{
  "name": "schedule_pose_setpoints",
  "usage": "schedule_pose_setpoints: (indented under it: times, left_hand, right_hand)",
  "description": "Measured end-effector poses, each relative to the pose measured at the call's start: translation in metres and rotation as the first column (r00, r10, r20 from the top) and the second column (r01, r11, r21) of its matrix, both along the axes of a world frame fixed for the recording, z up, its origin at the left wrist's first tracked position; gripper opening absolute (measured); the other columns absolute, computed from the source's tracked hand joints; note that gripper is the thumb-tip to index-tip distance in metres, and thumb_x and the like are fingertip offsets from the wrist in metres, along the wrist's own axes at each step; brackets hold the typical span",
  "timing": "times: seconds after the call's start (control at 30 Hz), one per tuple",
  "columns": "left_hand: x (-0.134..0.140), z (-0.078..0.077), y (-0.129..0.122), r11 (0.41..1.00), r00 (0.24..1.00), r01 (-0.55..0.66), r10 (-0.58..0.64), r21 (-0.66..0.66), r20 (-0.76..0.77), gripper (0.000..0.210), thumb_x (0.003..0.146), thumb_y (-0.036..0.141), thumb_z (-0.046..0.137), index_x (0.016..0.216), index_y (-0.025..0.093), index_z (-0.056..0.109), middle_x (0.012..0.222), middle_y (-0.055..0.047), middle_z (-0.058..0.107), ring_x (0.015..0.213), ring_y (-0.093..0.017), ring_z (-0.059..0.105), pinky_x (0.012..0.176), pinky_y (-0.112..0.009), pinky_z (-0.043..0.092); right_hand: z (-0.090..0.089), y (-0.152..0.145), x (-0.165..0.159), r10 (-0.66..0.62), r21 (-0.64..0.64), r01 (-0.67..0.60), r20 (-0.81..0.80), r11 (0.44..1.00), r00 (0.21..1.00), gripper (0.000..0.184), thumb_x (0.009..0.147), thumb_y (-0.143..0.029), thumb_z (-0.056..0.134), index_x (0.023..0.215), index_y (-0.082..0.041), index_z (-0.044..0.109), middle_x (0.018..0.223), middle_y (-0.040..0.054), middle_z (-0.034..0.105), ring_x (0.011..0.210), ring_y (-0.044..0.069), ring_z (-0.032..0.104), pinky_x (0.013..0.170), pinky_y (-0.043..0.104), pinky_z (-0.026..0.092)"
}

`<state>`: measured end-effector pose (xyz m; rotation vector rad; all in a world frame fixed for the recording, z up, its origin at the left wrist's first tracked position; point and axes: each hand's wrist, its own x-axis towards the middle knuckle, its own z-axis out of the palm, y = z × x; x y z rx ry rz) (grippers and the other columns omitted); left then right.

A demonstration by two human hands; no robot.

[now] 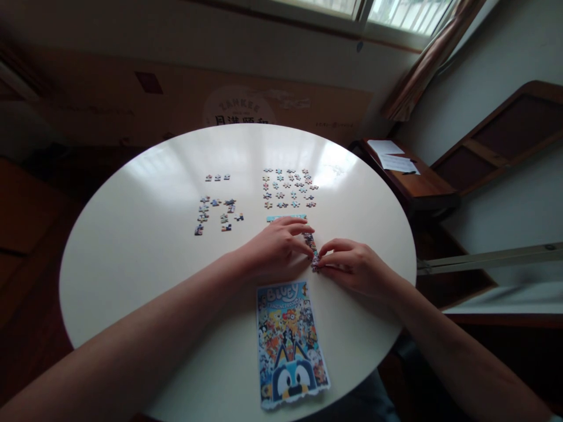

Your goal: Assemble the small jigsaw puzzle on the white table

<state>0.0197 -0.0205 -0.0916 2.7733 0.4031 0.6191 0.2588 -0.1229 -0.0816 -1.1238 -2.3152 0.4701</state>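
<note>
A joined strip of jigsaw puzzle pieces (310,241) runs down toward me from the right end of a blue joined top row (275,218). My left hand (285,239) lies over the corner of these pieces, fingers stretched and apart, its thumb touching the strip's left side. At the strip's lower end, my right hand (354,264) pinches a small puzzle piece (315,265), which its fingertips partly cover. Just below, a torn-edged reference picture (288,346) with the word Bluey and cartoon dogs lies flat. Part of the top row is hidden under my left hand.
Loose puzzle pieces (287,185) sit in spaced rows beyond my hands. More pieces (203,208) lie to the left, some joined, with three small ones (218,177) behind. The oval white table (132,252) has a curved edge. A wooden side table (422,184) with papers stands back right.
</note>
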Motion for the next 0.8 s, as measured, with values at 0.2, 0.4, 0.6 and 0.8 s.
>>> schedule_pose_setpoints:
  times: [0.2,0.4,0.6,0.8]
  left_hand:
    - [-0.0007,0.0027,-0.0012,1.000,1.000,0.012,-0.012,0.012,-0.009,0.046,0.079,0.000,0.064,0.102,0.036,0.081,0.135,-0.002,0.068,0.135,-0.028,0.055,0.111,-0.054,0.047]
    - [0.0004,0.0035,-0.0022,1.000,1.000,0.016,-0.016,0.007,0.006,0.046,0.082,0.000,0.061,0.101,0.036,0.081,0.134,-0.004,0.069,0.133,-0.029,0.056,0.109,-0.054,0.048]
    - [0.0011,0.0029,-0.0016,1.000,1.000,0.020,-0.020,-0.001,0.001,0.051,0.081,-0.003,0.059,0.103,0.037,0.081,0.135,-0.003,0.068,0.133,-0.029,0.056,0.110,-0.055,0.047]
    - [0.0023,0.0044,-0.0040,1.000,1.000,0.015,-0.015,0.014,-0.026,0.050,0.080,-0.002,0.060,0.103,0.036,0.081,0.135,-0.003,0.068,0.132,-0.030,0.056,0.110,-0.054,0.046]
  right_hand:
    - [-0.0014,-0.0041,-0.0020,-0.047,0.055,0.043,0.073,0.998,0.996,0.013,0.096,-0.025,0.064,0.101,-0.023,0.076,0.105,0.0057,0.073,0.087,0.017,0.070,0.076,0.030,0.055]
    - [-0.0041,-0.0064,-0.0028,-0.084,0.125,0.072,0.095,0.990,0.992,0.012,0.096,-0.025,0.063,0.098,-0.022,0.075,0.099,0.0062,0.073,0.084,0.018,0.069,0.072,0.030,0.054]
    - [-0.0040,-0.0072,-0.0019,-0.060,0.141,0.052,0.058,0.989,0.997,0.016,0.096,-0.023,0.063,0.105,-0.023,0.075,0.101,0.0068,0.073,0.084,0.017,0.069,0.071,0.030,0.054]
    - [0.0003,-0.0049,0.0008,-0.032,0.077,0.027,0.066,0.997,0.997,0.020,0.097,-0.023,0.059,0.107,-0.024,0.077,0.100,0.0056,0.072,0.077,0.014,0.067,0.067,0.027,0.052]
